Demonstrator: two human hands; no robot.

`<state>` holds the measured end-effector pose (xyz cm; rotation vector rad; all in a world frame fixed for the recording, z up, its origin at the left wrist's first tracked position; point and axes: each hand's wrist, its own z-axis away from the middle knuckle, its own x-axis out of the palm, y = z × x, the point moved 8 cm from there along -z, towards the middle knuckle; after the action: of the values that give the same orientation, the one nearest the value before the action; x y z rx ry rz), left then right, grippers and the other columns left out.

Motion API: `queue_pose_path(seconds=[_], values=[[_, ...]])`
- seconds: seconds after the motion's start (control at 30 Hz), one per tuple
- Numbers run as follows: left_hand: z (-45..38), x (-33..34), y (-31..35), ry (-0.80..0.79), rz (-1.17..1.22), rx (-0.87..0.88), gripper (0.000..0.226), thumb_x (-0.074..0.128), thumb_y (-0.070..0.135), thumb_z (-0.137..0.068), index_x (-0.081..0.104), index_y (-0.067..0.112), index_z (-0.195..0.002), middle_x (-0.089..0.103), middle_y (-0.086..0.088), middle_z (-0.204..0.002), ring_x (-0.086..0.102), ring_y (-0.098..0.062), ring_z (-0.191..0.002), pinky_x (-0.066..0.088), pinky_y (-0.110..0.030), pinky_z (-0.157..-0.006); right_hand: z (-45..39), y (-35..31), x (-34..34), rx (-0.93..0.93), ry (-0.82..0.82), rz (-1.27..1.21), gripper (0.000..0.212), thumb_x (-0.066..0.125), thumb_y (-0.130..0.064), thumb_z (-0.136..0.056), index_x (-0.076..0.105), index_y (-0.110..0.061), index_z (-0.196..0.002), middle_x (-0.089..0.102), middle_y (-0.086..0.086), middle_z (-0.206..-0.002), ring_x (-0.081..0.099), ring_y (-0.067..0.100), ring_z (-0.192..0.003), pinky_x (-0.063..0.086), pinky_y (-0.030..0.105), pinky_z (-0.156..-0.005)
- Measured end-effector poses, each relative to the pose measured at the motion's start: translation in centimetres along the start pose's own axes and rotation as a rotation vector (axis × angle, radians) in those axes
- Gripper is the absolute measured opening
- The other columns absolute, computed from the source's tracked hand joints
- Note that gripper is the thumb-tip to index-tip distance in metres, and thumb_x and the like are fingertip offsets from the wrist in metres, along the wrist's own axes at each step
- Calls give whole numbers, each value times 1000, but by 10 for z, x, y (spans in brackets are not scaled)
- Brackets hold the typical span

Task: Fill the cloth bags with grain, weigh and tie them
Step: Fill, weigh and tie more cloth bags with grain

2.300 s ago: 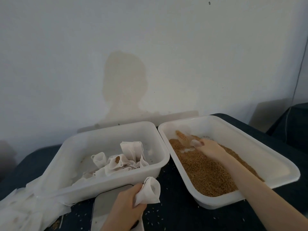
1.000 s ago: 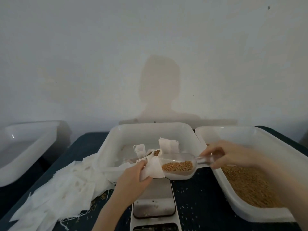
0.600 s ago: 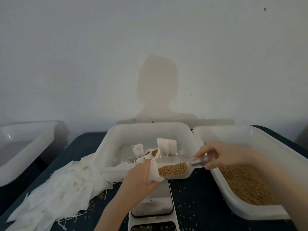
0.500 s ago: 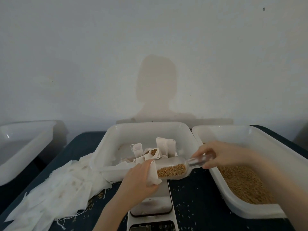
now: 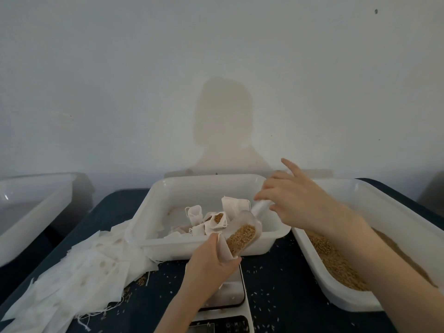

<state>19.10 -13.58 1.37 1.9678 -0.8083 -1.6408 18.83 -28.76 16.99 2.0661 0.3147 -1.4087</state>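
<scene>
My left hand (image 5: pixel 208 263) grips a small white cloth bag (image 5: pixel 224 249) by its mouth, just above the scale (image 5: pixel 228 299). My right hand (image 5: pixel 295 200) holds the handle of a clear plastic scoop (image 5: pixel 242 233), raised so the scoop tilts down with its lip inside the bag's mouth. Brown grain fills the scoop's lower end. The index finger of the right hand sticks out. The white tray on the right (image 5: pixel 341 301) holds loose grain (image 5: pixel 336 263). The middle tray (image 5: pixel 153 207) contains several cloth bags (image 5: pixel 211 219), one showing grain.
A heap of flat white cloth bags (image 5: pixel 79 272) lies on the dark table at the left. Another white tray (image 5: pixel 36 207) stands at the far left. Spilled grains dot the table around the scale. A plain wall rises behind.
My right hand has lifted the scoop's handle, tipping the scoop from level to steeply down into the bag. My left hand and the bag have sunk slightly toward the scale.
</scene>
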Motion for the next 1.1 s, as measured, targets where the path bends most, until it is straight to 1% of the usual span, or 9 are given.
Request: queue_pose_path(seconds=[0.1,0.2,0.33,0.5,0.6,0.7,0.9,1.0,1.1], values=[[-1,-1,0,83,69,-5,32,70,48,-69,42,34,-75,56,18,-70,55,3,-66,38,-11,-51,-5,-22,-18,-60,92,178,49,45,0,-88,59,-30,-123,56,-5,-117,38,18,-128,-30,47,-104],[-1,0,3,115,130,14,29,72,37,-72,45,28,-69,57,22,-67,53,6,-62,42,-10,-56,-8,-40,-32,-89,184,323,52,37,9,-80,65,-24,-108,58,1,-110,41,24,-127,-27,52,-104],[-2,2,2,112,35,-28,31,67,50,-73,41,34,-76,53,15,-66,52,1,-62,35,-13,-51,-9,-55,-35,-129,166,359,43,41,7,-82,66,-22,-101,55,5,-114,34,28,-133,-32,54,-98],[-3,2,0,104,36,-24,32,65,53,-73,40,35,-83,51,16,-73,50,0,-67,34,-15,-55,-2,-42,-35,-68,219,391,43,55,2,-75,70,-32,-96,63,-4,-104,52,18,-119,4,60,-113],[-7,-2,-2,118,37,-8,39,67,48,-74,42,36,-100,53,18,-78,51,0,-71,37,-15,-57,0,-10,-9,6,126,186,61,46,8,-82,54,-28,-132,54,0,-126,40,22,-129,-6,58,-114],[-10,-5,-3,146,63,8,36,69,35,-79,41,40,-102,55,21,-78,53,4,-74,39,-9,-58,5,19,27,80,13,94,58,45,0,-95,38,-32,-143,46,-4,-136,39,19,-129,9,47,-117],[-18,1,-8,115,350,-2,22,60,12,-87,55,33,-79,59,10,-70,57,-9,-72,44,-13,-65,31,66,89,225,-15,-205,39,50,-17,-98,47,-32,-134,50,-11,-127,50,10,-112,31,15,-81],[-8,4,-10,79,284,10,26,58,10,-86,60,33,-75,65,21,-80,57,5,-76,43,-10,-65,53,96,118,426,-72,-252,37,53,-16,-95,45,-27,-129,48,-10,-124,54,11,-107,38,17,-68],[-21,21,-14,-160,48,-75,22,52,10,-92,63,27,-85,67,13,-101,59,2,-95,46,-24,-91,75,124,145,629,-169,-278,27,47,-8,-95,47,-15,-122,52,0,-114,58,17,-93,50,28,-73]])
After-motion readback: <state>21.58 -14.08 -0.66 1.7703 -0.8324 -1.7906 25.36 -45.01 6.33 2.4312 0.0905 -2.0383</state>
